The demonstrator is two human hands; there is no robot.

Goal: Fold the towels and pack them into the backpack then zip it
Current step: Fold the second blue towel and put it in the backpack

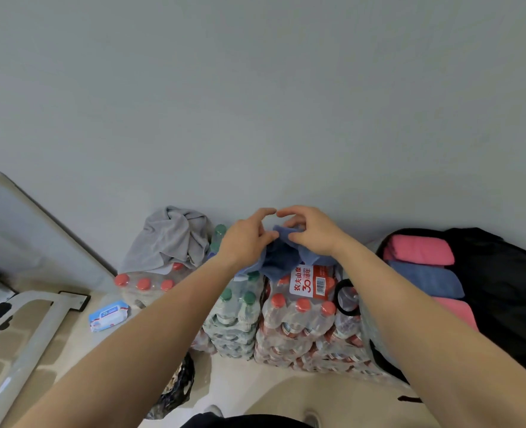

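A crumpled blue towel (281,257) lies on top of the shrink-wrapped water bottle packs (298,313). My left hand (246,239) and my right hand (312,231) both pinch its upper edge, fingertips nearly meeting above it. A crumpled grey towel (172,236) sits on the bottle pack to the left. At the right, the black backpack (508,291) stands unzipped, with a folded pink towel (419,250), a folded blue towel (425,281) and another pink towel (459,312) stacked inside.
A grey wall rises right behind the bottle packs. A pack of wet wipes (108,316) lies on the floor at the left, beside a pale metal frame (33,338). A dark patterned bag (175,387) sits on the floor below the bottles.
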